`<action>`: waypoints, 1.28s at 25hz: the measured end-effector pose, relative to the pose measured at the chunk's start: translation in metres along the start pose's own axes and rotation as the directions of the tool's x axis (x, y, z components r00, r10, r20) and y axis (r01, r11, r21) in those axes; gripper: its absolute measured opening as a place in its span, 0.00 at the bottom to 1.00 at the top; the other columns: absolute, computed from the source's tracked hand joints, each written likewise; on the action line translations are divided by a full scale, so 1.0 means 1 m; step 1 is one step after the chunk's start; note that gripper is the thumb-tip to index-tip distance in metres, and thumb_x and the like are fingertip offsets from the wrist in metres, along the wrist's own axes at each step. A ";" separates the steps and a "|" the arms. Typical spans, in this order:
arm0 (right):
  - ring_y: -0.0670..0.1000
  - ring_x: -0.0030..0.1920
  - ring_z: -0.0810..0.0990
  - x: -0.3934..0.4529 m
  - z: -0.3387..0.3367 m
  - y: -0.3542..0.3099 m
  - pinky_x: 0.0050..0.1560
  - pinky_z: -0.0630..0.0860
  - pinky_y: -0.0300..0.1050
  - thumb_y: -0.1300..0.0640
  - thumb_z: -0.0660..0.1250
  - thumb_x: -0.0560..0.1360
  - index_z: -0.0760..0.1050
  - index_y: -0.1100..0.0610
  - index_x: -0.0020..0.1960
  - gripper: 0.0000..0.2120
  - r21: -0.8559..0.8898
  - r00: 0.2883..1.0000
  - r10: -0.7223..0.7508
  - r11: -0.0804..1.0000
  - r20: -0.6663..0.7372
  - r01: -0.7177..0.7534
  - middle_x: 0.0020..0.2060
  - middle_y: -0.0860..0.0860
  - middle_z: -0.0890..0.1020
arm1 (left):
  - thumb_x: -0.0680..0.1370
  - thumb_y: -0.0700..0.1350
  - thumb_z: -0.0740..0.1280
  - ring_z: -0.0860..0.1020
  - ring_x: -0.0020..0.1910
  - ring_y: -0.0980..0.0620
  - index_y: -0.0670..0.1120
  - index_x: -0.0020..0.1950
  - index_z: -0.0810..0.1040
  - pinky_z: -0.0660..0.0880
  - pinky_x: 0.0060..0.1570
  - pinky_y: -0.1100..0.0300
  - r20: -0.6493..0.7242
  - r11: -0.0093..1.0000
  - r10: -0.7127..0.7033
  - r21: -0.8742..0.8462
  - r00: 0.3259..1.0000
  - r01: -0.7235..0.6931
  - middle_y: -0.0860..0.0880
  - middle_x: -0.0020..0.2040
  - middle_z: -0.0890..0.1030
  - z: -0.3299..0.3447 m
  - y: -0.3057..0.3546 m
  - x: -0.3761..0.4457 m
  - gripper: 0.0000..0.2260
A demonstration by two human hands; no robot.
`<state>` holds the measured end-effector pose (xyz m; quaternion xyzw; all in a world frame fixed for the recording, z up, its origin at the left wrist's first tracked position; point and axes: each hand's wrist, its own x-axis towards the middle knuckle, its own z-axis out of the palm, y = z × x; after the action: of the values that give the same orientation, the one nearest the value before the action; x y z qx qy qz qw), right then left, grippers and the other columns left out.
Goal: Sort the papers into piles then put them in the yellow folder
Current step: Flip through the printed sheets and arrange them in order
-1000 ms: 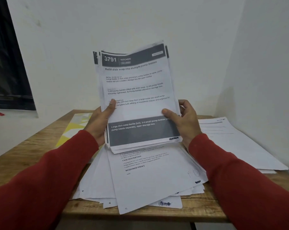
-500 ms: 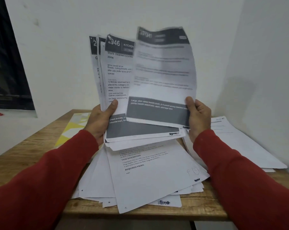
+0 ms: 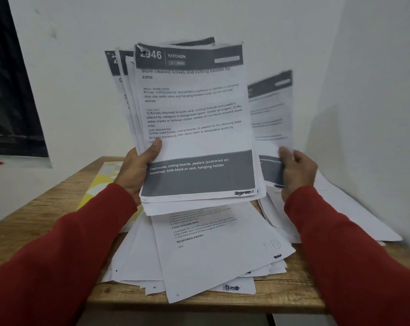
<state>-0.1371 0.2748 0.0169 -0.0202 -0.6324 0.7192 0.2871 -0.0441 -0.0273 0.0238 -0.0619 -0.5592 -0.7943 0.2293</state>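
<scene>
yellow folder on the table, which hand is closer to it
Left. The left hand holds the paper stack just above the yellow folder; the right hand holds one sheet across the table.

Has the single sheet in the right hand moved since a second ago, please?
Yes. The right hand has carried the single sheet off the front of the held stack, rightward toward the side wall, above the papers by that wall.

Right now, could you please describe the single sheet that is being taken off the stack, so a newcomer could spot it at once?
Start at the wooden table, then look above it to the stack gripped upright by the left hand. To its right, the right hand pinches one sheet. Unlike the sharp 2946 KITCHEN page, it is alone, blurred and partly behind the stack.
</scene>
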 end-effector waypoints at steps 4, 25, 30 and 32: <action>0.52 0.39 0.83 -0.037 0.024 -0.010 0.42 0.82 0.46 0.58 0.68 0.80 0.81 0.61 0.54 0.07 0.246 0.886 -0.001 0.961 0.464 -0.128 0.45 0.56 0.86 | 0.81 0.46 0.66 0.83 0.56 0.43 0.42 0.68 0.76 0.83 0.50 0.49 0.013 0.997 -0.064 -0.034 0.998 0.065 0.42 0.60 0.83 0.001 -0.007 0.001 0.17; 0.50 0.43 0.83 -0.059 0.032 -0.024 0.46 0.82 0.48 0.58 0.72 0.77 0.75 0.54 0.51 0.06 0.299 0.847 -0.070 0.948 0.527 -0.108 0.46 0.52 0.84 | 0.81 0.47 0.68 0.83 0.58 0.43 0.43 0.67 0.77 0.81 0.54 0.47 0.011 0.999 -0.048 -0.006 0.999 0.048 0.44 0.60 0.84 0.004 -0.012 0.000 0.16; 0.50 0.38 0.77 -0.047 0.029 -0.018 0.39 0.78 0.45 0.54 0.70 0.79 0.77 0.61 0.46 0.09 0.242 0.900 -0.082 0.970 0.428 -0.027 0.38 0.52 0.80 | 0.81 0.48 0.66 0.82 0.60 0.44 0.44 0.68 0.77 0.80 0.58 0.47 0.063 0.999 -0.031 0.021 0.998 0.030 0.44 0.61 0.83 0.004 -0.012 -0.001 0.16; 0.48 0.39 0.78 -0.042 0.029 -0.015 0.40 0.78 0.43 0.55 0.68 0.80 0.79 0.59 0.45 0.09 0.257 0.915 -0.083 0.966 0.394 -0.023 0.39 0.51 0.82 | 0.81 0.48 0.66 0.83 0.58 0.44 0.44 0.67 0.78 0.81 0.56 0.48 0.066 0.999 -0.027 0.048 0.997 0.024 0.43 0.61 0.83 0.004 -0.012 -0.002 0.16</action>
<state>-0.1073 0.2307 0.0221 0.1749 -0.5796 0.7791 0.1626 -0.0485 -0.0199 0.0138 -0.0757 -0.5860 -0.7811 0.2019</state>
